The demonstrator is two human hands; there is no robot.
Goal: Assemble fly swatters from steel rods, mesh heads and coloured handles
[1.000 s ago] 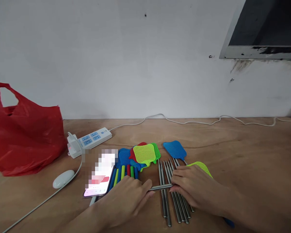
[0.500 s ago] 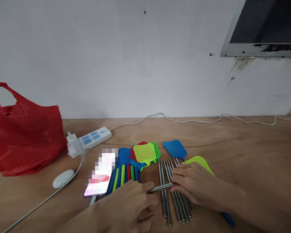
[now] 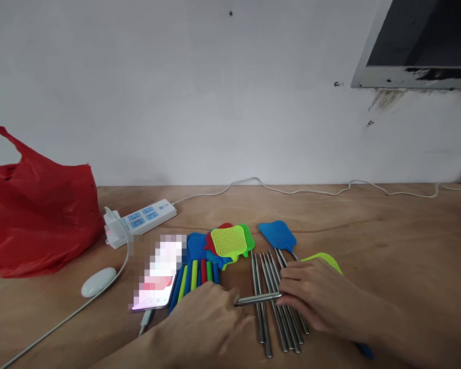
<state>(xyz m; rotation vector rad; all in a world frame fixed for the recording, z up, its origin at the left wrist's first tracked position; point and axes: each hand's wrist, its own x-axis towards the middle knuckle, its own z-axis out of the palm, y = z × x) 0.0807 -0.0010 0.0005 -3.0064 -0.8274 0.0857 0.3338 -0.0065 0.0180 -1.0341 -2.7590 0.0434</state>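
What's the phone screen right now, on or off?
On: the phone screen glows bright, face up, left of the metal rod held between left hand and right hand.

Crosswise rod (image 3: 258, 299): plain silver metal with a bright glint.
Rod row (image 3: 278, 315): the same silver-grey, with dark lines between rods.
Tubes (image 3: 197, 274): plain blue, yellow-green, red and green, side by side.
Stacked swatter heads (image 3: 229, 242): fine grid mesh; yellow on top, green at its 3 o'clock, red at 12 o'clock, blue at 9 o'clock.
Single swatter head (image 3: 277, 236): blue grid mesh.
Far swatter head (image 3: 328, 260): yellow-green mesh.
Bag (image 3: 38, 215): glossy plain red.
Power strip (image 3: 142, 219): white with pale blue socket panels; a small red light at its 8 o'clock end.
Cable (image 3: 311, 192): white.
Tabletop (image 3: 388, 241): light brown, wood-grained.
Wall (image 3: 176, 92): off-white with a few dark specks.
Window frame (image 3: 415, 77): grey, with dark stains beneath.
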